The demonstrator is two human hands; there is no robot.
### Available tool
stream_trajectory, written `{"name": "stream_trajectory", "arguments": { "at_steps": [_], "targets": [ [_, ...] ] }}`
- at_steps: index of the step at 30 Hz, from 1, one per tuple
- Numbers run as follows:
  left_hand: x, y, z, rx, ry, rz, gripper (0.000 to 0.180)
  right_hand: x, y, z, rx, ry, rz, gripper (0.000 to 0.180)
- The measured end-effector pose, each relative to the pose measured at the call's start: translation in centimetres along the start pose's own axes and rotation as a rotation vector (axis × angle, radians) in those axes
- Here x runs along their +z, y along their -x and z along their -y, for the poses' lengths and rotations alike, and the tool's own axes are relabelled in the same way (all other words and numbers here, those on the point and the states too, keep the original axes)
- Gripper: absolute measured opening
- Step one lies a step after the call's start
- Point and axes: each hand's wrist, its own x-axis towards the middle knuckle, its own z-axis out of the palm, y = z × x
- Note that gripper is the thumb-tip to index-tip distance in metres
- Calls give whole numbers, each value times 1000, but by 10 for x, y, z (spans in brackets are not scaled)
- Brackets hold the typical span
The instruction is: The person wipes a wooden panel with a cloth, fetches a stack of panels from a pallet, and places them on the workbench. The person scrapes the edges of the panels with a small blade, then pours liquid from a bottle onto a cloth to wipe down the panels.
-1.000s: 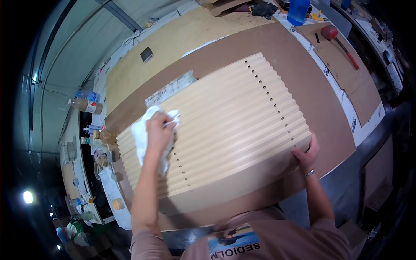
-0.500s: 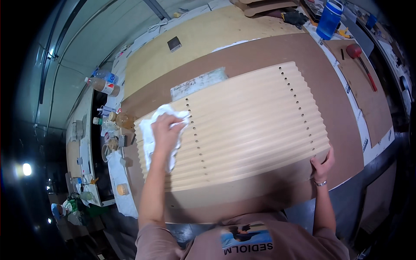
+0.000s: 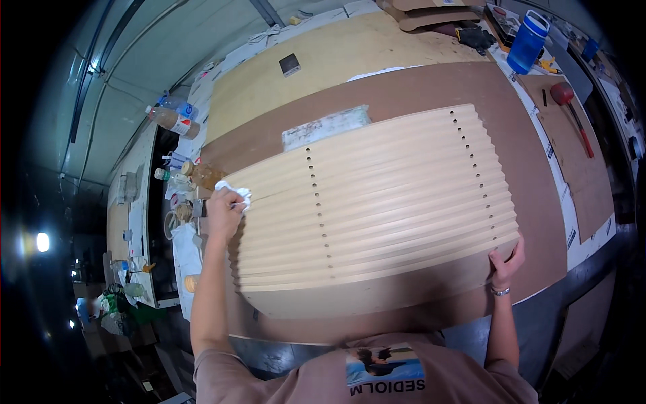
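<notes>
A pale wooden panel (image 3: 397,195) with a ridged top and two rows of dark round holes lies in front of me on a brown board. At its far left corner, my left hand (image 3: 225,213) is closed on a white cloth (image 3: 235,192), which is bunched at the edge. My right hand (image 3: 506,266) grips the near right corner, thumb against the plain front side; some of its fingers are hidden behind the edge. A whitish, stained flat block (image 3: 326,126) lies against the panel's far side.
Several bottles stand or lie at the left, among them an amber one (image 3: 204,176) close to my left hand. A red mallet (image 3: 570,114) and a blue water bottle (image 3: 528,44) are at the right. A dark small block (image 3: 289,64) rests on the far yellowish board (image 3: 363,44).
My left hand has moved left with the cloth, from the panel's ridged top to its left edge. The cloth is now more bunched. My right hand keeps its hold on the corner.
</notes>
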Motion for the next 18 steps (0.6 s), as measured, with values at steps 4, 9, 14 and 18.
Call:
{"name": "stream_trajectory", "arguments": {
  "at_steps": [4, 9, 14, 18],
  "targets": [
    [18, -8, -33, 132, -26, -40, 11, -3, -1, -1, -4, 32, 13, 79],
    [51, -21, -95, 229, 160, -127, 11, -2, 0, 5, -11, 83, -13, 76],
    [61, -43, -190, 344, 452, 41, 8, -2, 0, 0, -18, 38, 7, 73],
    [76, -57, -215, 378, 287, -138, 10, -1, 0, 2, -11, 30, -14, 74]
  ]
}}
